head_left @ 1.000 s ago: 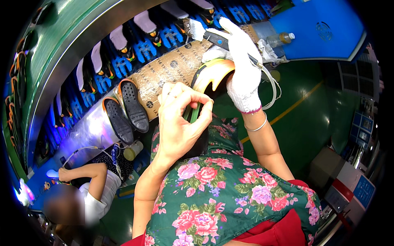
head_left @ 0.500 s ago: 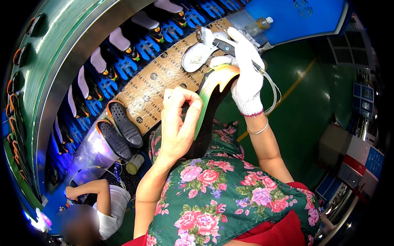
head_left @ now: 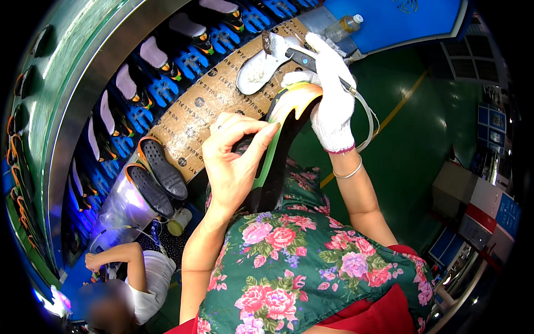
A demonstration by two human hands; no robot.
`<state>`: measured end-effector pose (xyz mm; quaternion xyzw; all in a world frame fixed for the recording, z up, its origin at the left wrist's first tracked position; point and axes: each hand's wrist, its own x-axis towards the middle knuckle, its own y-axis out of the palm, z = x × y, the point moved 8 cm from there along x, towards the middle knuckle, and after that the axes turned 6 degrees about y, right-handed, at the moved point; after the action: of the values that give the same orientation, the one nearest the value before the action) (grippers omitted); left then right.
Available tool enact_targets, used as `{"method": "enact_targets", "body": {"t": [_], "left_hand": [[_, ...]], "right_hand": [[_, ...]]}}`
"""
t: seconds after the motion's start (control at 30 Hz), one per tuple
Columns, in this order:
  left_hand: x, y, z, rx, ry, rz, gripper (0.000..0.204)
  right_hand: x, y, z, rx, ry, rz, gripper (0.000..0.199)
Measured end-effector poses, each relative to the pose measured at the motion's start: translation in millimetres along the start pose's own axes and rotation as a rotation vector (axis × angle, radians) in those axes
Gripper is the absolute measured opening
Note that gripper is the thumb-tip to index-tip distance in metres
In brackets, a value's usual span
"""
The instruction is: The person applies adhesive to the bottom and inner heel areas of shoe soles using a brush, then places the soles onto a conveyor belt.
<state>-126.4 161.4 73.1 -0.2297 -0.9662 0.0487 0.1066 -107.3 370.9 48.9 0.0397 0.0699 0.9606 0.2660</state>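
Note:
A black shoe sole [head_left: 289, 129] with a curved band fading from green to pale orange stands up in front of me. My left hand [head_left: 231, 158], bare, pinches the left edge of that band between thumb and fingers. On my right hand [head_left: 335, 103] is a white knitted glove; it grips the sole's far end and also a dark-handled brush [head_left: 303, 59] with a thin pale hose. The brush's bristle end, at the left, lies over a white insole-shaped tray [head_left: 253, 82] smeared with white residue. Part of the sole is hidden behind my left fingers.
Brown printed paper [head_left: 189, 119] covers the bench. Two dark shoes [head_left: 163, 170] lie at its left end. Blue racks [head_left: 161, 92] with shoe parts line the far side, beside a curved green conveyor [head_left: 83, 50]. A bottle [head_left: 343, 28] stands far right. Another person [head_left: 147, 278] works lower left.
My left hand has shifted slightly left, and its thumb and fingers now close at the band's edge. My gloved right hand keeps its hold on the sole and brush. The view has shifted slightly.

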Motion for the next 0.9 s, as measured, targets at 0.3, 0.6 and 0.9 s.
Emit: {"method": "enact_targets", "body": {"t": [0.3, 0.6, 0.9], "left_hand": [[0.0, 4.4, -3.9, 0.108, 0.022, 0.03, 0.017], [9.7, 10.3, -6.6, 0.104, -0.001, 0.006, 0.02], [16.4, 16.1, -15.6, 0.234, 0.067, 0.012, 0.018]], "right_hand": [[0.7, 1.5, -1.0, 0.006, -0.013, -0.028, 0.035], [1.7, 3.3, 3.9, 0.024, -0.015, -0.03, 0.034], [2.1, 10.9, 11.5, 0.055, -0.031, -0.049, 0.033]]}}
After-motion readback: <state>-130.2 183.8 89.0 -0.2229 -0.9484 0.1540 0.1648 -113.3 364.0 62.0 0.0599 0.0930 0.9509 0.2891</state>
